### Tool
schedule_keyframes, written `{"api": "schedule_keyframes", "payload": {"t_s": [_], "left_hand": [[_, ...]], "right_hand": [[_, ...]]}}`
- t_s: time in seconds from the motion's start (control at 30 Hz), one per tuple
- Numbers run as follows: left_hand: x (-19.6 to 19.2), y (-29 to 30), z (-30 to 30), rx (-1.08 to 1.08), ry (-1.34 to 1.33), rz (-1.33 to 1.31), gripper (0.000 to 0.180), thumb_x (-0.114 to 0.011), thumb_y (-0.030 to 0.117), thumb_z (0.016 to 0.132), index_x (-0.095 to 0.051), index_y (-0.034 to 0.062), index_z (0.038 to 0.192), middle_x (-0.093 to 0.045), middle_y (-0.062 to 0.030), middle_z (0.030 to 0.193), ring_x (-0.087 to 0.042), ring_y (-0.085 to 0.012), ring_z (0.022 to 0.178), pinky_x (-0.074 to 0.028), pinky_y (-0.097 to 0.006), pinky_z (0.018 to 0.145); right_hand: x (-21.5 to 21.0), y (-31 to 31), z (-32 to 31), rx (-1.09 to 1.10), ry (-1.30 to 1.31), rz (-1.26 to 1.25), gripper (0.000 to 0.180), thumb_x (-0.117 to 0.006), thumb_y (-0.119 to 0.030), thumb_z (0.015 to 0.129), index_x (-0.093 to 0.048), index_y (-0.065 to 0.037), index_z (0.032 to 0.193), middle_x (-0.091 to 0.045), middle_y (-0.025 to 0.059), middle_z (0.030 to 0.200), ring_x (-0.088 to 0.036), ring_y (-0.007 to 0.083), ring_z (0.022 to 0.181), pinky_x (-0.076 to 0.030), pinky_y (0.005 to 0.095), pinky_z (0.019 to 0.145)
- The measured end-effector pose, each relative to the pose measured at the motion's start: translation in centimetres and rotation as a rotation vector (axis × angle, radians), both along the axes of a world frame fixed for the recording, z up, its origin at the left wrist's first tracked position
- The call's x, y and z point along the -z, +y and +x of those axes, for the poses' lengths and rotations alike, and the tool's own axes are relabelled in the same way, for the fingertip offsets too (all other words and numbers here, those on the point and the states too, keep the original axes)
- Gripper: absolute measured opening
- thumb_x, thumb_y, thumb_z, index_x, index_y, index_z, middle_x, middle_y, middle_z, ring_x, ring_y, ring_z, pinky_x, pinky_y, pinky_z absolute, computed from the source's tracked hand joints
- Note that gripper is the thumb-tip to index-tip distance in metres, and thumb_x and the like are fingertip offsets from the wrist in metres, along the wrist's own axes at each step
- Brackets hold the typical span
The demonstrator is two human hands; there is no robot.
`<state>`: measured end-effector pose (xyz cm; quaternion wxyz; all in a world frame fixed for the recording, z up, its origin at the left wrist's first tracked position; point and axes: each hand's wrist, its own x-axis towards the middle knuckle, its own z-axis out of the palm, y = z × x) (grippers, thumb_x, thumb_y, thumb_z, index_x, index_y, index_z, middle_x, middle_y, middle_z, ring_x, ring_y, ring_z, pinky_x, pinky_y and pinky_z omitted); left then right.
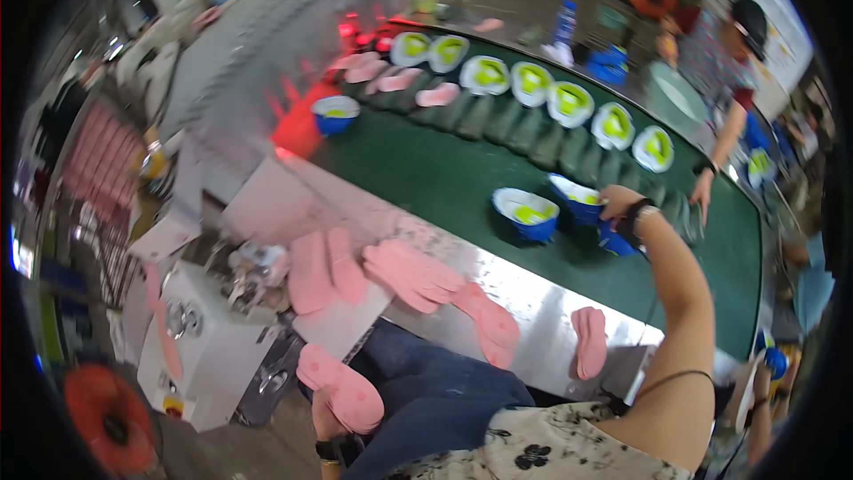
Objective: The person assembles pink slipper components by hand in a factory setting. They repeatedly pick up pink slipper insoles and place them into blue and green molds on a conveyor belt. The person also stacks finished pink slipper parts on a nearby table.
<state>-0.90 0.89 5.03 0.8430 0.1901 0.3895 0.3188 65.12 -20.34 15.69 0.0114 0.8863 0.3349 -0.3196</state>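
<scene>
Low at the front, my left hand [327, 415] is closed round pink insole-shaped pieces [351, 396], held beside my lap. My right hand [617, 203] reaches over the green conveyor belt [400, 178], its fingers closed on the edge of a blue shoe upper [577, 198] with a white rim and a yellow-green middle. Another blue upper [538, 229] rests just left of it. A third blue piece [615, 240] lies below my right wrist, partly hidden by it.
Dark soles [511, 124] line the belt, with several white-rimmed uppers [533, 84] behind them. Pink insoles [413, 276] lie on the metal ledge [542, 311]. A white machine [209, 329] stands left. A co-worker [724, 71] reaches onto the belt at far right.
</scene>
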Motion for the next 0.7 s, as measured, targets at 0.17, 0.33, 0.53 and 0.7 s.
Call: {"api": "schedule_keyframes", "payload": {"t_s": [0.17, 0.33, 0.53, 0.7], "left_hand": [[0.9, -0.5, -2.1, -0.054, -0.007, -0.057, 0.046, -0.055, 0.018, 0.082, -0.048, 0.0025, 0.125, -0.059, -0.0119, 0.116, -0.058, -0.0278, 0.108, -0.049, -0.042, 0.093], [-1.9, 0.1, 0.4, -0.097, 0.054, -0.033, 0.042, -0.049, 0.016, 0.087, -0.048, 0.001, 0.126, -0.059, -0.0123, 0.12, -0.057, -0.0293, 0.112, -0.044, -0.044, 0.099], [-0.1, 1.3, -0.9, -0.151, 0.065, -0.078, 0.049, -0.054, 0.023, 0.082, -0.047, 0.003, 0.127, -0.059, -0.013, 0.117, -0.059, -0.0303, 0.107, -0.048, -0.045, 0.093], [1.9, 1.5, -3.8, -0.061, 0.072, -0.058, 0.05, -0.055, 0.026, 0.083, -0.047, 0.0021, 0.126, -0.059, -0.0132, 0.117, -0.059, -0.0314, 0.107, -0.048, -0.046, 0.092]], "right_hand": [[-9.9, 14.3, -3.5, 0.003, 0.199, 0.147, 0.044, -0.071, -0.022, 0.079, -0.059, 0.0, 0.116, -0.066, 0.0108, 0.08, -0.065, 0.016, 0.055, -0.053, 0.0275, 0.048], [-3.2, 31.1, -8.5, -0.051, 0.422, 0.442, 0.037, -0.072, -0.022, 0.08, -0.063, -0.001, 0.109, -0.066, 0.0072, 0.076, -0.066, 0.0154, 0.057, -0.054, 0.0276, 0.047], [9.7, 47.7, -14.5, 0.226, 0.186, 0.837, 0.044, -0.062, -0.005, 0.079, -0.055, -0.002, 0.123, -0.069, 0.0167, 0.085, -0.067, 0.0221, 0.054, -0.055, 0.0344, 0.051], [11.7, 47.8, -15.8, -0.12, -0.343, 0.757, 0.048, -0.051, -0.008, 0.084, -0.044, -0.005, 0.132, -0.068, 0.0188, 0.082, -0.067, 0.0353, 0.075, -0.052, 0.0472, 0.067]]}}
